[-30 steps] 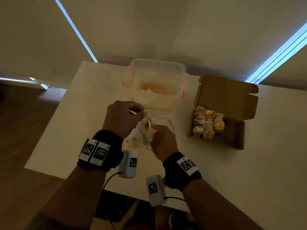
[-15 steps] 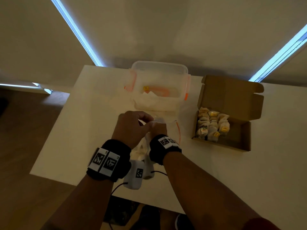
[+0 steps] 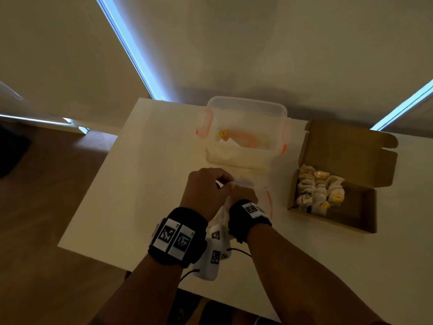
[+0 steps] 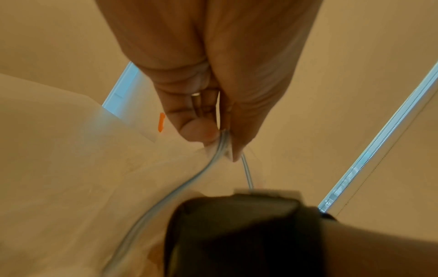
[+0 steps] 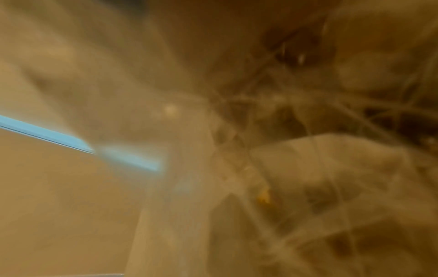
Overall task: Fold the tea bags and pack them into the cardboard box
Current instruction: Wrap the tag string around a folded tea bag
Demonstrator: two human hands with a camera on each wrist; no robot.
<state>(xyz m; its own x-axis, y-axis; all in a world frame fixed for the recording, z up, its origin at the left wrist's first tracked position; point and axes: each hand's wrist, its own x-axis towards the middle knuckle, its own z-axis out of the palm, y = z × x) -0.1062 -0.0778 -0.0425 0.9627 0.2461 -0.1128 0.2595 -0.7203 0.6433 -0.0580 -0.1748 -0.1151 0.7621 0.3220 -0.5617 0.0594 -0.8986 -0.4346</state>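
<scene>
A clear zip bag [image 3: 246, 184] holding tea bags hangs above the table in front of me. My left hand [image 3: 223, 182] pinches its zip rim [image 4: 189, 180] between thumb and fingers [image 4: 203, 135]. My right hand [image 3: 242, 193] reaches down into the bag's mouth, so its fingers are hidden. The right wrist view is blurred and shows only pale tea bags [image 5: 320, 168] close up inside the plastic. At the right stands the open cardboard box [image 3: 358, 208], with several folded tea bags [image 3: 318, 191] packed in its left part.
A clear plastic container [image 3: 246, 106] with orange clips stands behind the bag, with a yellow-tagged tea bag [image 3: 224, 133] inside. The white table [image 3: 145, 184] ends near my wrists and at the left, with wooden floor beyond. A wall is close behind.
My right hand has moved from the bag's near side up and into its mouth. The left hand keeps its pinch on the rim. The view has tilted upward.
</scene>
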